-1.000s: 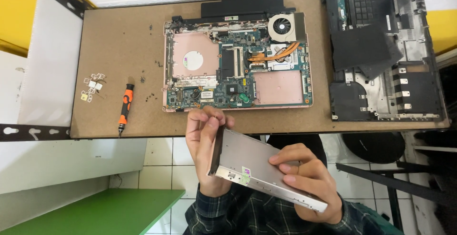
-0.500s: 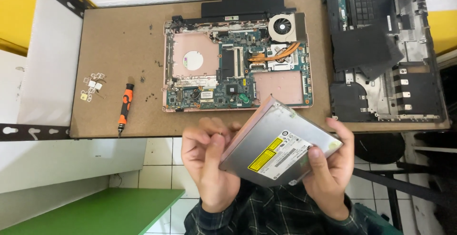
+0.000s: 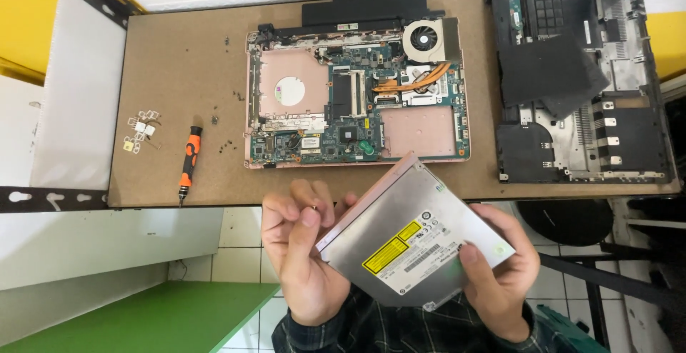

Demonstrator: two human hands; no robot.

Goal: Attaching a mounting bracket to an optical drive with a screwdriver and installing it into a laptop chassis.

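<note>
A flat silver optical drive with a yellow and a white label is held face up, tilted, just in front of the table's near edge. My left hand grips its left edge with the fingers curled over it. My right hand holds its right corner, thumb on the top plate. Beyond the drive, an opened laptop base lies on the brown table with its circuit board, copper heat pipe and fan exposed.
A black laptop cover lies upside down at the right. An orange and black screwdriver lies at the left, with small white metal parts beside it and several loose screws nearby. Below are white tiles and a green surface.
The drive was turned from edge-on to label side up and rose toward the table's edge. My right hand shifted from beneath it to its right corner.
</note>
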